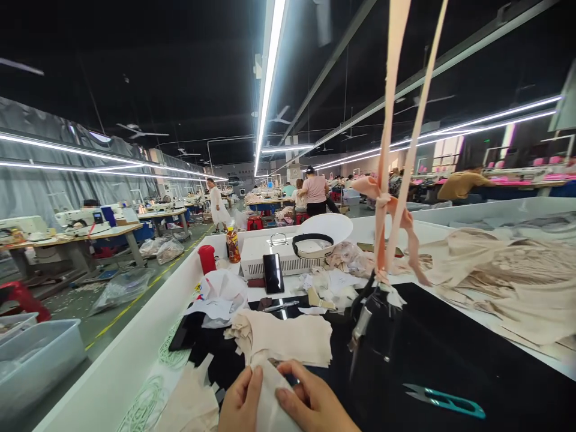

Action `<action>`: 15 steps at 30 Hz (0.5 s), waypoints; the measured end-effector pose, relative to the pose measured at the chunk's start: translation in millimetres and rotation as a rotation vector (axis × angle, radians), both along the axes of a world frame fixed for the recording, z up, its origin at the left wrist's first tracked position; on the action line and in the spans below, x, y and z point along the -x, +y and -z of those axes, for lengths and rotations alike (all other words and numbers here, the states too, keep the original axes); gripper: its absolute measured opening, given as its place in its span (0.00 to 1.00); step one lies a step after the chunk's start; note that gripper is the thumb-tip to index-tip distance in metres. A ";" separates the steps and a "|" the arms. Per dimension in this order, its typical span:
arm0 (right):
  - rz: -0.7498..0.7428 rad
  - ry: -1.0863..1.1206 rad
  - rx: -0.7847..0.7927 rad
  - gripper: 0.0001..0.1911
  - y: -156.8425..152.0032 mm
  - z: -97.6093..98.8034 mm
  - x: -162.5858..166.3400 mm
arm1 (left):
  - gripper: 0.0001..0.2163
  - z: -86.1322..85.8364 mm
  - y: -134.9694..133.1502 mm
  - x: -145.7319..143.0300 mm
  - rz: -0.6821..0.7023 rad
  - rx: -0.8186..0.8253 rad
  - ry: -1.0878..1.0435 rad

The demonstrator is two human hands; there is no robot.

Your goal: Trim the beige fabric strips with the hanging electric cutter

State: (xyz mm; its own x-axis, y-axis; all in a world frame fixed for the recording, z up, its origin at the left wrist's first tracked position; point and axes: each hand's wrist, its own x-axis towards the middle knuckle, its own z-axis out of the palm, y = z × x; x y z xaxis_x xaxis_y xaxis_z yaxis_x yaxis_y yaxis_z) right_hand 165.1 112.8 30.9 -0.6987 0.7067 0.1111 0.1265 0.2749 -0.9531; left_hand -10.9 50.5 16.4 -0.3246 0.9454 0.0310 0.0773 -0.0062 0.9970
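Observation:
Low in the middle of the head view, a pale cream piece of fabric (271, 399) runs between my two hands. My left hand (239, 401) pinches its left edge between thumb and fingers. On the opposite edge, my right hand (318, 401) is closed with bent fingers and the thumb pressed on the cloth. Just beyond them lies a stack of beige fabric pieces (292, 339), its left end ruffled. Teal-handled thread snips (450, 401) rest on the black work surface (432, 342) to the right.
Peach cloth strips (389, 150) hang from above, with a blurred metal tool (360, 330) at their lower end. A phone (273, 273) leans against a white box (256, 255). Beige fabric (508, 282) heaps on the right. Green cord (146, 405) lies left. Several people sit or stand farther off.

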 end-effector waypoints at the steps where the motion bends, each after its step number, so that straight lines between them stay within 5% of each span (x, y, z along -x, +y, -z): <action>1: 0.039 -0.014 -0.014 0.31 6.6 1.4 -1.4 | 0.33 -6.4 7.9 4.6 -0.021 -0.014 0.078; 7: 0.338 -0.179 -0.227 0.21 62.4 -3.4 -17.7 | 0.30 -31.5 76.3 37.9 -0.106 -0.091 0.324; 15: 0.515 -0.218 -0.375 0.18 127.3 -1.6 -35.5 | 0.17 -13.4 141.0 53.3 -0.174 0.053 0.507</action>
